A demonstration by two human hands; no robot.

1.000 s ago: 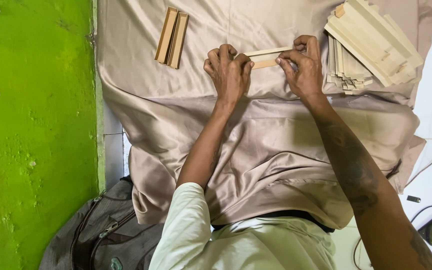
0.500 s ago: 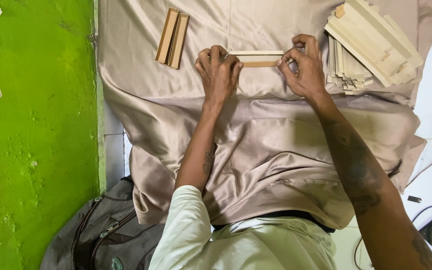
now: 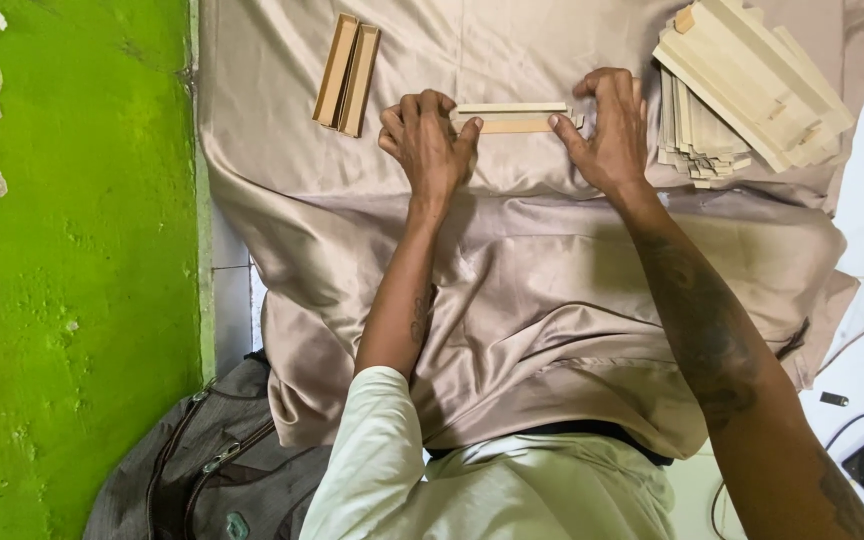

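A long, narrow, pale cardboard tray (image 3: 512,117), shallow w/ thin folded walls, lies flat on the far middle of a beige satin sheet (image 3: 552,300) spread over a cushioned surface. The left hand (image 3: 430,145) is closed over its left end, fingers curled on top, thumb near side. The right hand (image 3: 607,130) pinches its right end, fingertips on the end flap. Both hold the tray; neither is spread wide.

Judged by look: very light, thin card, stiff lengthwise but easy to crush or crease at the walls. Best gripped at the ends or along the side walls, gently.

Far left of it, two more brown cardboard trays (image 3: 347,73) lie side by side, well apart from the hands. Far right, a stack of flat pale card strips and trays (image 3: 742,85) sits just beside the right hand.

Left: bright green wall (image 3: 62,300). Near left: grey backpack (image 3: 192,480) on the floor.
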